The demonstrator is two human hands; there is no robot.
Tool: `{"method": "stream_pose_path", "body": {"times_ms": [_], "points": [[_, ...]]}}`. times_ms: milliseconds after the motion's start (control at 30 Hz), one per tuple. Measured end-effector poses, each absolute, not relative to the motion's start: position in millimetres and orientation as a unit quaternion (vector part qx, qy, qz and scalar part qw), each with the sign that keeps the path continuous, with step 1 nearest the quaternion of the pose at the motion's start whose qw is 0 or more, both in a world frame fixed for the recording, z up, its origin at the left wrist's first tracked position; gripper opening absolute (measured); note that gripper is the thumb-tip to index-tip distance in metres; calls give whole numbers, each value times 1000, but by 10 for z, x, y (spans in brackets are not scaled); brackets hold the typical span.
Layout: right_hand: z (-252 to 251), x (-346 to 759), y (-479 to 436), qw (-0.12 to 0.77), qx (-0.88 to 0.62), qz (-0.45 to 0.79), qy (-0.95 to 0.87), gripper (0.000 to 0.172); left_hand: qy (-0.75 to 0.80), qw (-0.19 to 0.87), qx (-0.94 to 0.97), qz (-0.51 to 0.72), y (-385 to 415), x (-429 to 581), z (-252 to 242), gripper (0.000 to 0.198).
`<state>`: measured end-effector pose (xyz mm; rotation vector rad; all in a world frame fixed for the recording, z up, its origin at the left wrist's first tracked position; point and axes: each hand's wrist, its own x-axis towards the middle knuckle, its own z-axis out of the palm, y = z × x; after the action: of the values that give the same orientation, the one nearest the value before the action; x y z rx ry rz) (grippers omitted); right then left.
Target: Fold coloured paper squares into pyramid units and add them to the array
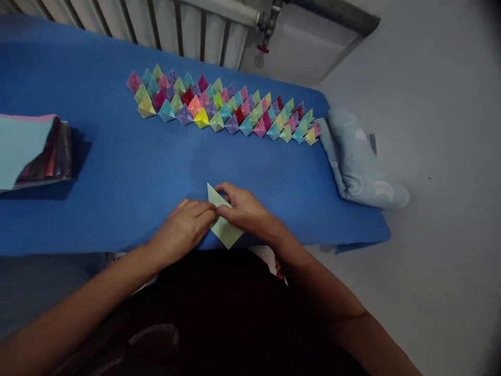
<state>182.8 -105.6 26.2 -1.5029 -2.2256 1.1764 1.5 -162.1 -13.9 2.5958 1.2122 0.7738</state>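
A pale green sheet of origami paper [228, 233], folded into a pointed shape, is between my hands near the front edge of the blue-covered table [129, 172]. My left hand [187, 225] comes from the left with its fingers pressed together on the paper's left edge. From the right, my right hand [247, 211] grips the same paper, thumb on its face and fingers curled behind its upper side. Part of the paper is hidden under the fingers. Beyond my hands, rows of folded paper pieces [216, 121] in many colours stand on the table.
At the left lies a stack of coloured paper [27, 149], light blue on top. A rolled grey-blue patterned cloth [354, 162] rests at the table's right end. Behind the table are a white radiator [168, 28] and a pipe valve with a red handle [263, 49].
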Motion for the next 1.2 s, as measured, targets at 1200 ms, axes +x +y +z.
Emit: {"method": "stream_pose_path", "body": {"times_ms": [1200], "points": [[-108,2493,-1695,263,-417,179,-851,20,412,-41,888,199,-1877,191,-117,18]]}}
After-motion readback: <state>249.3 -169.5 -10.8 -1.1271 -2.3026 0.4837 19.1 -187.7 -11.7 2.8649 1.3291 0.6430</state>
